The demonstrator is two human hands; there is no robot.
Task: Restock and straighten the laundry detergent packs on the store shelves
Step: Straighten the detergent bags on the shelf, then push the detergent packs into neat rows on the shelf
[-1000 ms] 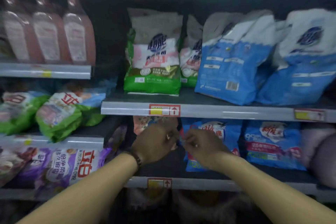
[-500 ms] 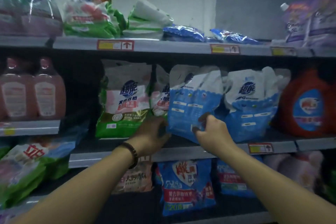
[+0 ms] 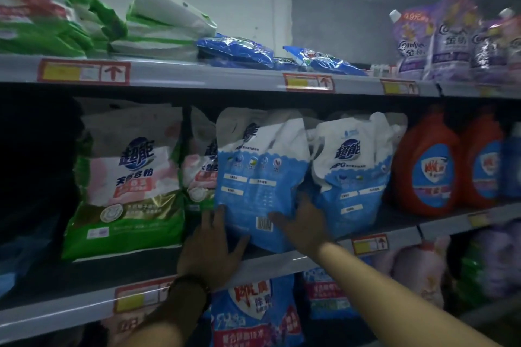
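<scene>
A blue-and-white detergent pack (image 3: pixel 259 172) stands on the middle shelf (image 3: pixel 282 259) with its back label and barcode facing me, leaning slightly. My left hand (image 3: pixel 211 248) presses its lower left edge with spread, straight fingers. My right hand (image 3: pixel 306 222) lies against its lower right side, thumb across the front near the barcode, fingers reaching up between this pack and a second blue-and-white pack (image 3: pixel 355 177) to the right. Two green-and-pink packs (image 3: pixel 127 191) (image 3: pixel 200 172) stand to the left.
Red detergent jugs (image 3: pixel 425 166) stand right of the blue packs. The top shelf holds flat green packs (image 3: pixel 56 22), blue packs (image 3: pixel 234 49) and purple spouted pouches (image 3: pixel 451 42). More blue packs (image 3: pixel 253 315) sit on the lower shelf under my arms. Price tags line the shelf edges.
My hands rose from the lower shelf to the middle one. They now press both lower sides of the blue pack, fingers more spread, and the pack stands straighter.
</scene>
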